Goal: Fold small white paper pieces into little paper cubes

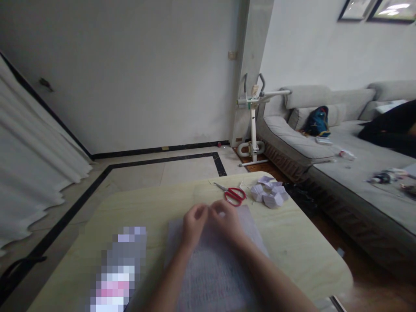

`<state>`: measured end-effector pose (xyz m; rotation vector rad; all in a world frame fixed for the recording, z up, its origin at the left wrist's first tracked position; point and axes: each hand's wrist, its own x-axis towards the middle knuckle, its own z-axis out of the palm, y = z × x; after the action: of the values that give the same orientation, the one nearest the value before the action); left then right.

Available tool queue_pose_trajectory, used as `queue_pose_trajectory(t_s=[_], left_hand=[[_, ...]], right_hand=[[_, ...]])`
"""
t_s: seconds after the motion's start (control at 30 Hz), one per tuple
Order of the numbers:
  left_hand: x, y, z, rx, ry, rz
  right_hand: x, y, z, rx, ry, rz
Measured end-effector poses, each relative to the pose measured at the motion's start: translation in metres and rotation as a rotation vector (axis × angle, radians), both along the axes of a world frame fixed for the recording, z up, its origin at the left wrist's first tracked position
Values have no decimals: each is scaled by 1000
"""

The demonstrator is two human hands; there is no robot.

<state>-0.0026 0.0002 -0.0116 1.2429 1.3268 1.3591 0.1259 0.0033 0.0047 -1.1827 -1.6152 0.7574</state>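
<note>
Over the far part of a printed sheet of paper (pixel 211 273) my left hand (pixel 195 221) and my right hand (pixel 225 219) meet, fingers pinched together. Both are closed; what they hold between the fingertips is too small and blurred to make out. A small whitish patch shows by the right fingers. Just beyond my right hand lie scissors (pixel 235 196) with red handles, blades pointing to the far left. Further right, several folded white paper pieces (pixel 273 197) sit in a ring-like cluster.
The pale wooden table (pixel 308 255) has rounded corners. A pixelated object (pixel 118 268) lies at its left. Thin scraps are near the scissors. Beyond stand an exercise machine (pixel 253 117) and a grey sofa (pixel 351 173) with a backpack (pixel 318 121) and a person's dark-clothed part (pixel 390 130).
</note>
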Motion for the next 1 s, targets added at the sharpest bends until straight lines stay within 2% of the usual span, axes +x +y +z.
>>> queue_pose_trajectory(t_s=[0.2,0.53,0.7,0.83,0.93,1.0], left_hand=[[0,2,-7,38,4,39],[-2,-3,12,-47,-62,-20],[-5,0,12,-44,-37,79],[-7,2,13,-76,-84,160],[-7,1,15,-88,-119,152],[-6,0,16,-74,-110,101]], right_hand=[[-1,0,1,61,6,57],[2,1,1,65,24,83],[3,2,1,-35,109,13],[2,3,1,-131,113,19],[2,4,4,-166,62,21],[2,3,7,-163,52,15]])
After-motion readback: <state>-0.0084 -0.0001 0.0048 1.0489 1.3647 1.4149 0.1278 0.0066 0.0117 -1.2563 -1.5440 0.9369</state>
